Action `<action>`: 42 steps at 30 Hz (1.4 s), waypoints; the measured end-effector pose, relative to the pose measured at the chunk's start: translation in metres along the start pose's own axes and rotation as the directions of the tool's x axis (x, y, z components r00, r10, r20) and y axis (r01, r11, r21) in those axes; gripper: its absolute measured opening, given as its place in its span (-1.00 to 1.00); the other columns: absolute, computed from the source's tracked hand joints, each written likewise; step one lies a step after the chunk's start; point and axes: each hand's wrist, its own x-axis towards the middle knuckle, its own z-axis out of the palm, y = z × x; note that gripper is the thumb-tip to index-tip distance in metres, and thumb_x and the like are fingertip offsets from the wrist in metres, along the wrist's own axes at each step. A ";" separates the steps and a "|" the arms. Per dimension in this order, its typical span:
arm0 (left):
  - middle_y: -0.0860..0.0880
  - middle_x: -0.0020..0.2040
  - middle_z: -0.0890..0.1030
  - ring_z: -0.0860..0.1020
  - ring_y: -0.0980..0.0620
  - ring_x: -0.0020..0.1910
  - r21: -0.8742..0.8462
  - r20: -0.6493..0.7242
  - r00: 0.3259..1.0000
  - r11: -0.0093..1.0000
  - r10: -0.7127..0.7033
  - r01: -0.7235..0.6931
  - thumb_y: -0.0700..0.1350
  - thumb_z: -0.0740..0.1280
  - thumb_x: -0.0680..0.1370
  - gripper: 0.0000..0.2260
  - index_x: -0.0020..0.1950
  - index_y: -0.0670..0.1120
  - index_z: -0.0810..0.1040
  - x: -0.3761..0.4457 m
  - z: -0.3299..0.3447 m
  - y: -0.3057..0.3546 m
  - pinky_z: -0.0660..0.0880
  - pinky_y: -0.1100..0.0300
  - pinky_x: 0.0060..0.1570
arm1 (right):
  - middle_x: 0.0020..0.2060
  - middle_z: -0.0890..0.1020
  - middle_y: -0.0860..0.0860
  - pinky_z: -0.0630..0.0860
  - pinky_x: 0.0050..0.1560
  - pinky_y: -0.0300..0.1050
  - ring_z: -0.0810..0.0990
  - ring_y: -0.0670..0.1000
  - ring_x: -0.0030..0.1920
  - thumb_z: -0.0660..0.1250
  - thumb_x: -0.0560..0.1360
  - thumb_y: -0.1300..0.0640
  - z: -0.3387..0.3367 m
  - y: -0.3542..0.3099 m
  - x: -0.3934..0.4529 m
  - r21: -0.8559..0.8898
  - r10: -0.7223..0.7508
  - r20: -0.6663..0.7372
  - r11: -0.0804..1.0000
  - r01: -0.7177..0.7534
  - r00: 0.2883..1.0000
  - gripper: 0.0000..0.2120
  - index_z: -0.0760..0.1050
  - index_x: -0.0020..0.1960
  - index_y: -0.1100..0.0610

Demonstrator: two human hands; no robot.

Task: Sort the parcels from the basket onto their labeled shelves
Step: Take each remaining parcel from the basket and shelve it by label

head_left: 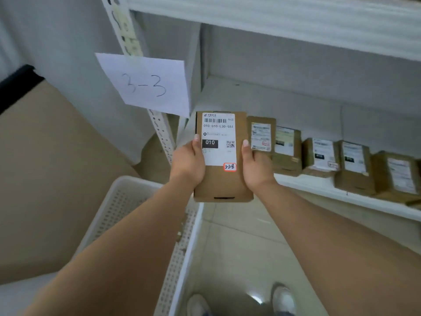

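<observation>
Both hands grasp one cardboard parcel (222,156): the left hand (189,163) wraps its left edge with the thumb on the label, and the right hand (256,166) does likewise on the right edge. The parcel is held in the air, flat face toward the camera, just below and right of the paper shelf sign (148,83) reading "3-3". Its red-bordered sticker (229,166) reads "3-3-8", which appears to match that sign.

Right of the sign, the shelf (319,185) carries a row of standing parcels (319,153) along its front lip. The white basket (127,201) sits below the sign.

Risks, as judged: the row stands close to the edge, so pushing the held parcel in beside it could tip a neighbour off. The free slot by the upright looks narrow and could snag a corner.
</observation>
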 end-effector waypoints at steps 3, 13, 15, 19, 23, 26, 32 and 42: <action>-0.01 -0.26 0.43 0.38 0.07 -0.33 0.028 0.098 0.993 0.997 0.070 -0.073 0.09 -0.07 0.68 -0.56 -0.07 -0.10 0.50 -0.013 0.052 0.039 0.24 0.35 -0.29 | -0.05 0.58 0.11 0.35 -0.03 -0.09 0.49 0.09 -0.06 -0.09 0.63 -0.22 -0.047 0.047 0.002 0.059 0.067 -0.061 0.996 -0.063 0.996 -0.39 0.54 0.11 0.20; -0.21 -0.11 0.58 0.56 -0.23 -0.02 0.031 0.321 0.931 0.981 0.172 -0.192 0.12 -0.07 0.66 -0.48 -0.07 -0.20 0.53 -0.122 0.254 0.173 0.46 0.06 -0.07 | -0.28 0.53 0.01 0.32 -0.21 -0.10 0.48 0.00 -0.24 -0.08 0.62 -0.24 -0.231 0.237 -0.023 0.146 0.304 -0.207 0.949 -0.278 0.930 -0.39 0.51 -0.13 0.20; -0.22 -0.05 0.59 0.55 -0.22 -0.01 0.020 0.363 0.911 0.976 0.194 -0.216 0.11 -0.07 0.67 -0.50 -0.02 -0.19 0.53 -0.153 0.300 0.200 0.46 0.07 -0.05 | -0.33 0.48 -0.01 0.27 -0.30 -0.12 0.43 -0.07 -0.30 -0.06 0.62 -0.23 -0.274 0.280 -0.033 0.149 0.345 -0.230 0.936 -0.318 0.910 -0.42 0.45 -0.23 0.19; -0.26 0.08 0.59 0.50 -0.15 -0.02 0.064 0.447 0.876 0.970 0.180 -0.232 0.08 -0.09 0.67 -0.48 0.09 -0.22 0.54 -0.215 0.390 0.246 0.33 0.15 -0.06 | -0.33 0.49 0.02 0.29 -0.18 -0.09 0.46 0.00 -0.30 -0.04 0.62 -0.23 -0.357 0.366 -0.051 0.158 0.424 -0.221 0.904 -0.397 0.878 -0.42 0.44 -0.25 0.19; -0.27 0.09 0.58 0.50 -0.19 0.04 0.131 0.492 0.854 0.956 0.167 -0.263 0.06 -0.10 0.68 -0.47 0.09 -0.25 0.55 -0.258 0.461 0.280 0.30 0.16 -0.06 | -0.21 0.54 0.12 0.32 -0.13 -0.09 0.49 0.14 -0.17 -0.03 0.61 -0.24 -0.416 0.432 -0.058 0.168 0.488 -0.185 0.871 -0.462 0.853 -0.41 0.46 -0.19 0.23; -0.27 0.09 0.58 0.48 -0.15 -0.01 0.216 0.523 0.845 0.940 0.117 -0.264 0.06 -0.12 0.68 -0.45 0.08 -0.25 0.56 -0.276 0.497 0.300 0.29 0.15 -0.09 | -0.21 0.52 0.12 0.31 -0.15 -0.09 0.47 0.13 -0.18 -0.04 0.62 -0.23 -0.443 0.466 -0.059 0.166 0.514 -0.157 0.856 -0.490 0.843 -0.41 0.45 -0.22 0.22; -0.29 0.14 0.56 0.51 -0.20 0.11 0.249 0.539 0.838 0.935 0.083 -0.252 0.08 -0.11 0.68 -0.43 0.16 -0.30 0.53 -0.301 0.541 0.316 0.34 0.13 -0.03 | -0.23 0.51 0.12 0.32 -0.16 -0.10 0.48 0.11 -0.22 -0.04 0.62 -0.23 -0.472 0.511 -0.063 0.186 0.551 -0.127 0.830 -0.526 0.825 -0.41 0.45 -0.21 0.22; -0.29 0.17 0.55 0.50 -0.22 0.16 0.315 0.614 0.789 0.909 0.025 -0.274 0.08 -0.11 0.68 -0.43 0.19 -0.29 0.53 -0.309 0.603 0.328 0.42 0.04 0.15 | -0.15 0.54 0.15 0.37 -0.10 -0.08 0.50 0.14 -0.13 -0.03 0.61 -0.25 -0.494 0.567 -0.055 0.218 0.645 -0.070 0.754 -0.620 0.761 -0.41 0.47 -0.13 0.23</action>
